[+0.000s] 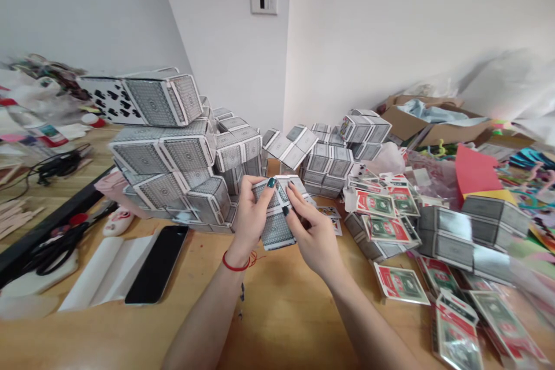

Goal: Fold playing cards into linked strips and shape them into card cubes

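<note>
Over the middle of the wooden table, my left hand (255, 214) and my right hand (313, 225) grip a piece made of folded playing cards (277, 230) with grey patterned backs. My left thumb presses on its top left, and my right fingers pinch its right side. The hands hide part of the piece, so its full shape cannot be made out. Behind them sit joined card boxes (291, 147). A tall stack of card boxes (173, 150) rises to the left, and another stack of card boxes (327, 162) stands to the right.
A black phone (156, 265) lies on white paper (93, 272) at the left, near black scissors (65, 243). Several red and green card packs (401, 283) and more card boxes (446, 234) cover the right side. A cardboard box (451, 130) stands behind them.
</note>
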`<act>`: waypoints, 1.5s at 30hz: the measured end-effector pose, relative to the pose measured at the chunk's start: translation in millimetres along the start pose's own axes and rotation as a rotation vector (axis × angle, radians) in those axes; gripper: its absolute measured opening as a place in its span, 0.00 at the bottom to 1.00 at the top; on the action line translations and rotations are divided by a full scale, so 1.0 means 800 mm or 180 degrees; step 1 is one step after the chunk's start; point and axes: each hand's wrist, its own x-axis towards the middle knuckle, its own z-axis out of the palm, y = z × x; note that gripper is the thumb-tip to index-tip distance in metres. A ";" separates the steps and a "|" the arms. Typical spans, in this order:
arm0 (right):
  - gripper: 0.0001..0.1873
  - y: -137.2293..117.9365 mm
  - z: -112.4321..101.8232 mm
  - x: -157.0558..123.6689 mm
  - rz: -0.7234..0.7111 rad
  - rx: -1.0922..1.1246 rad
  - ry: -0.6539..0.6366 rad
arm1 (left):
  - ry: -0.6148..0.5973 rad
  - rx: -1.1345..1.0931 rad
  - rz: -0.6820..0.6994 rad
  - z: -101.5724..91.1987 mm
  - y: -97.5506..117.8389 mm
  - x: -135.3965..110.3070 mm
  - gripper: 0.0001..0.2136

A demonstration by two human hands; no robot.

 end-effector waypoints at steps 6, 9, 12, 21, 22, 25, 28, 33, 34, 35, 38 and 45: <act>0.19 0.001 0.001 -0.002 -0.0031 0.0016 0.0086 | 0.0040 0.0177 0.0060 -0.001 -0.001 0.000 0.07; 0.17 0.000 -0.001 -0.002 -0.0033 0.0006 0.0201 | 0.0071 0.0226 0.0111 0.001 -0.001 -0.002 0.07; 0.17 -0.001 -0.005 -0.001 -0.0067 0.0116 0.0151 | 0.0171 0.0237 0.0170 0.004 -0.001 -0.004 0.08; 0.16 -0.006 -0.001 -0.005 -0.0073 0.0107 0.0357 | 0.0209 0.0055 0.0150 0.003 0.001 -0.006 0.08; 0.16 -0.008 0.000 -0.006 -0.0077 0.0072 0.0398 | 0.0207 0.0029 0.0150 0.004 0.001 -0.006 0.08; 0.16 -0.010 0.004 -0.008 -0.0101 -0.0025 0.0550 | 0.0114 -0.0188 0.0062 0.004 0.001 -0.006 0.08; 0.15 -0.010 0.006 -0.008 -0.0166 -0.0035 0.0690 | -0.0147 -0.0452 -0.0132 0.002 0.002 -0.007 0.14; 0.13 -0.008 0.001 -0.006 -0.0365 0.0083 0.0597 | -0.0453 -0.0797 -0.0254 -0.001 0.002 -0.007 0.18; 0.13 -0.008 0.000 -0.006 -0.0366 0.0085 0.0578 | -0.0462 -0.0831 -0.0246 -0.001 0.002 -0.007 0.18; 0.13 -0.008 0.000 -0.006 -0.0351 0.0080 0.0584 | -0.0459 -0.0847 -0.0240 0.000 0.002 -0.007 0.19; 0.13 -0.009 -0.001 -0.006 -0.0276 0.0062 0.0708 | -0.0434 -0.0826 -0.0253 0.002 0.002 -0.007 0.19; 0.16 -0.015 -0.008 -0.004 -0.0358 -0.0084 0.0338 | -0.0265 -0.0739 -0.0268 0.001 0.000 -0.005 0.18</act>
